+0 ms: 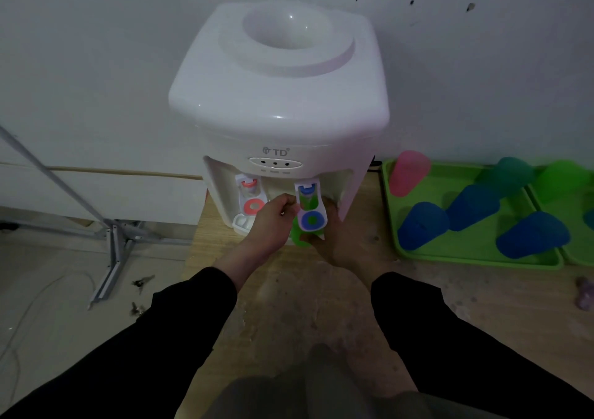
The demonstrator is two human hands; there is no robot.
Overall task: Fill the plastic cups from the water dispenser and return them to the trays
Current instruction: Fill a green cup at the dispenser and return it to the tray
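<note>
A white water dispenser [279, 103] stands on the wooden table against the wall. It has a red tap [252, 198] on the left and a blue tap [311, 206] on the right. My left hand [270, 222] reaches up beside the blue tap, its fingers curled against the tap's left edge. My right hand [340, 238] holds a green plastic cup [299, 234] under the blue tap; the tap lever hides most of the cup. To the right, a green tray [475, 258] carries several cups, among them a pink cup [408, 172] and blue cups [422, 226].
A second green tray [575, 251] with a green cup [562, 177] sits at the far right edge. A metal stand [112, 242] and loose cables lie on the floor to the left. A small purple object [585, 293] rests on the table's right edge.
</note>
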